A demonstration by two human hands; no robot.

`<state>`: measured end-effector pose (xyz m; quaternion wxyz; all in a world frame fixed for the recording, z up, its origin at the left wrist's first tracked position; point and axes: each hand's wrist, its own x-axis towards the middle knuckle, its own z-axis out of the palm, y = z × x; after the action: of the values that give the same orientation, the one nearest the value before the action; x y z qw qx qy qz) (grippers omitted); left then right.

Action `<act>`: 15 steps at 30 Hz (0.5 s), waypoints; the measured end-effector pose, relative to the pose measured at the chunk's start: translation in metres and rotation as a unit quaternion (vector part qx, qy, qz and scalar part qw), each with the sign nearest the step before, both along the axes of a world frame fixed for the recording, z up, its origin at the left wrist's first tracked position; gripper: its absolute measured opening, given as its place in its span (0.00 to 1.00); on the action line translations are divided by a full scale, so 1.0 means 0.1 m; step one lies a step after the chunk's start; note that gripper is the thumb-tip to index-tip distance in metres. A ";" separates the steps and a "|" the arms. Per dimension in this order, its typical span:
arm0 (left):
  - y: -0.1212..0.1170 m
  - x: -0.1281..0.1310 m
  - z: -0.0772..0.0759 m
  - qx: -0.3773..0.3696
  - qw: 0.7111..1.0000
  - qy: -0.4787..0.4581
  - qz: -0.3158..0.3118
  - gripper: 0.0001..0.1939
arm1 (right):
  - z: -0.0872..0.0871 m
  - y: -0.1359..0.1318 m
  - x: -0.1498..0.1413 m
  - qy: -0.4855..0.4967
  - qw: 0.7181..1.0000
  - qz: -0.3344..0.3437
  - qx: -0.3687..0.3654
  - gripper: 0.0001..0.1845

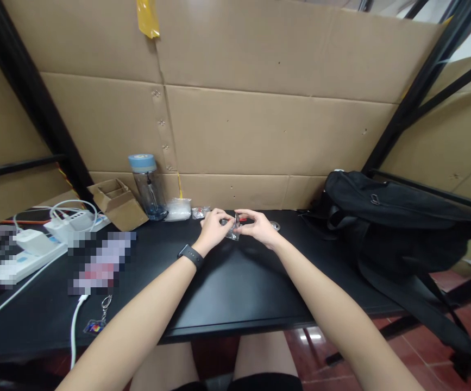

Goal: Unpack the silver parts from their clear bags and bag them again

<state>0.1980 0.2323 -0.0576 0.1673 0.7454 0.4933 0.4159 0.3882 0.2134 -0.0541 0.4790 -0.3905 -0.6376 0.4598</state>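
Note:
Over the black table, my left hand (215, 225) pinches a small clear plastic bag (232, 235). My right hand (258, 227) is closed beside it, its thumb and fingers on a small round, shiny disc (237, 219) seen nearly edge-on. The disc is at the bag's mouth; whether it is partly inside, I cannot tell. A bit of red shows between the right fingers. Just behind the right hand, partly covered by it, lies a round silvery piece (275, 226). A small clear packet (200, 212) with something red in it rests left of my hands.
Along the back stand a blue-lidded bottle (149, 187), a stack of clear bags (178, 209) and an open cardboard box (118, 203). On the left are a power strip (43, 250), a cabled phone-like item (102, 263) and a keychain (96, 326). A black backpack (402, 217) sits right.

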 end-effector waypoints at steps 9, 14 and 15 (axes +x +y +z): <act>0.13 -0.31 -0.05 0.068 0.961 0.227 -0.145 0.37 | 0.06 0.06 0.11 -0.065 0.994 -0.078 0.038 0.35; 0.17 -0.28 -0.13 0.025 0.959 0.250 -0.135 0.22 | 0.17 0.05 0.25 -0.084 0.993 -0.073 0.050 0.33; 0.17 -0.26 -0.12 0.022 0.959 0.252 -0.129 0.17 | 0.20 0.04 0.27 -0.083 0.993 -0.057 0.054 0.32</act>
<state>0.1718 0.2490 -0.0700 0.0734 0.8868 0.4102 0.1998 0.4156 0.2172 -0.0340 0.4699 -0.4364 -0.6763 0.3625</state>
